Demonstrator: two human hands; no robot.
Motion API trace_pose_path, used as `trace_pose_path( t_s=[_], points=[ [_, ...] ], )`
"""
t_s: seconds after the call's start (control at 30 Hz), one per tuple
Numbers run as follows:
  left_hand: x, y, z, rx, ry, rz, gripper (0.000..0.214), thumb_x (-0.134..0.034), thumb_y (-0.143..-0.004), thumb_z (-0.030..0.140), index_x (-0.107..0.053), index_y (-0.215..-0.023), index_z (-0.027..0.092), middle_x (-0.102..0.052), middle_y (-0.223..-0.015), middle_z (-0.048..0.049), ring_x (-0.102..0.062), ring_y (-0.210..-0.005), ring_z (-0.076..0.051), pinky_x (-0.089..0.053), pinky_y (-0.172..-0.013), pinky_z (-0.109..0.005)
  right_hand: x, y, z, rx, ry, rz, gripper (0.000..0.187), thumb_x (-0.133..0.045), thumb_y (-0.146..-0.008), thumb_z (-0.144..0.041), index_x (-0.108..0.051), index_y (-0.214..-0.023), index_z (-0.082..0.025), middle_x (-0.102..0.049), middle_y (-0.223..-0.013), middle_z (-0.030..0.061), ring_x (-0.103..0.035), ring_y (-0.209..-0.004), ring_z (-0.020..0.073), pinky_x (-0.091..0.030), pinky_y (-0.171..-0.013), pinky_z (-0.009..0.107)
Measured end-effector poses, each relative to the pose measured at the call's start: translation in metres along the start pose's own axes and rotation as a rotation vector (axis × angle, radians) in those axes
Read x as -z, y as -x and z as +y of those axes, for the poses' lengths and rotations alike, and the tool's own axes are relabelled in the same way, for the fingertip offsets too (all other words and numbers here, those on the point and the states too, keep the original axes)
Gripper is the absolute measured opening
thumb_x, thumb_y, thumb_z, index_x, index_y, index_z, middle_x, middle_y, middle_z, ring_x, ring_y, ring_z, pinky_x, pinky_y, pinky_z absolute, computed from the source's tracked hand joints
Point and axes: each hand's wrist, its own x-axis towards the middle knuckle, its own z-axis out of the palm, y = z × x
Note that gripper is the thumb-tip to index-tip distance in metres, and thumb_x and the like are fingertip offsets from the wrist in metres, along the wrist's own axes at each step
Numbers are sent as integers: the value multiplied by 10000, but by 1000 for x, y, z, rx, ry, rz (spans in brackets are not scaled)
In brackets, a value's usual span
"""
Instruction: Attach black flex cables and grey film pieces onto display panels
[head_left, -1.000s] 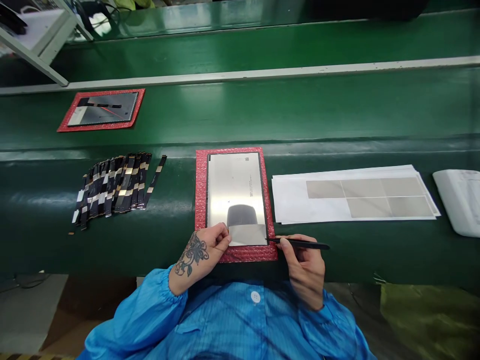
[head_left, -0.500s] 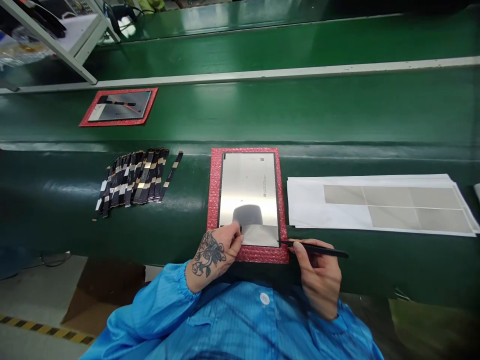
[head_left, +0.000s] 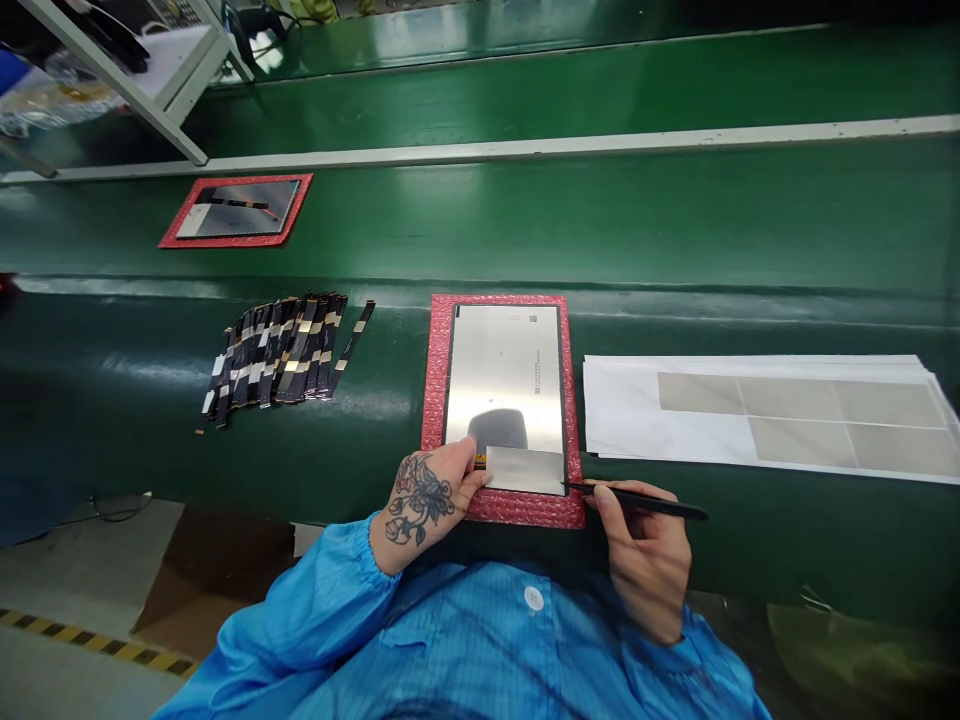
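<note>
A worker's left hand [head_left: 431, 490] is pinching a grey film strip [head_left: 525, 470] at the near edge of a silver panel [head_left: 506, 385] lying on red bubble wrap [head_left: 435, 400], while the right hand [head_left: 645, 555], grip closed, is holding a black stylus [head_left: 645, 500] beside it on the green tabletop [head_left: 675, 250].

Small dark print on silver panel [head_left: 504, 385], toward 1 o'clock near far right corner, plus a line along right edge: too small to read.
</note>
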Motion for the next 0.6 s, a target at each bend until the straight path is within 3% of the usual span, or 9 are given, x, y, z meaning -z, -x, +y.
trace_pose_path(
  t_s=[0.2, 0.27, 0.33, 0.4, 0.47, 0.53, 0.6],
  points=[
    [3, 7, -13, -59, 100, 42, 139, -613, -821, 261, -493, -777, 207, -539, -663, 51, -501, -602, -131, -347, -582, -243, 4, -3, -3, -46, -116, 116, 338, -783, -696, -442, -612, -882, -217, -704, -801, 15, -695, -662, 207, -614, -670, 401],
    [2, 11, -17, -133, 159, 95, 102, -589, -843, 243, -522, -778, 202, -544, -647, 49, -505, -576, -118, -380, -564, -231, 11, 1, -2, 4, -121, 160, 278, -758, -724, -429, -615, -850, -226, -691, -790, 8, -692, -657, 210, -620, -694, 434],
    [-5, 15, -21, -238, 172, 265, 105, -522, -901, 227, -576, -819, 191, -601, -702, 15, -559, -628, -120, -443, -605, -226, 17, 7, -2, 107, -180, 180, 205, -702, -771, -417, -600, -771, -239, -677, -777, 4, -696, -685, 224, -620, -717, 466],
    [-18, 18, -24, -390, 63, 492, 197, -446, -955, 226, -637, -960, 178, -687, -901, -54, -636, -850, -160, -499, -783, -269, 18, 15, -4, 204, -205, 179, 158, -659, -800, -376, -595, -734, -248, -689, -847, 17, -697, -683, 227, -628, -706, 485],
    [-35, 18, -26, -556, -117, 615, 315, -400, -989, 288, -621, -1184, 178, -672, -1173, -103, -574, -1165, -235, -422, -1031, -387, 12, 20, -9, 332, -54, 78, 60, -635, -808, -312, -673, -837, -276, -714, -1020, 46, -717, -738, 243, -641, -707, 480],
    [-49, 15, -29, -642, -275, 577, 457, -370, -1000, 410, -518, -1365, 179, -582, -1353, -110, -420, -1352, -289, -257, -1159, -496, 0, 22, -16, 482, 199, -171, 293, -582, -821, -245, -705, -1069, -340, -696, -1206, 48, -732, -861, 263, -649, -739, 436],
    [-57, 10, -31, -623, -369, 478, 584, -354, -986, 512, -409, -1459, 174, -499, -1440, -108, -326, -1415, -306, -173, -1185, -543, -12, 19, -25, 574, 368, -426, 464, -525, -813, -217, -642, -1228, -387, -650, -1294, 8, -730, -920, 260, -652, -726, 377]
  ],
)
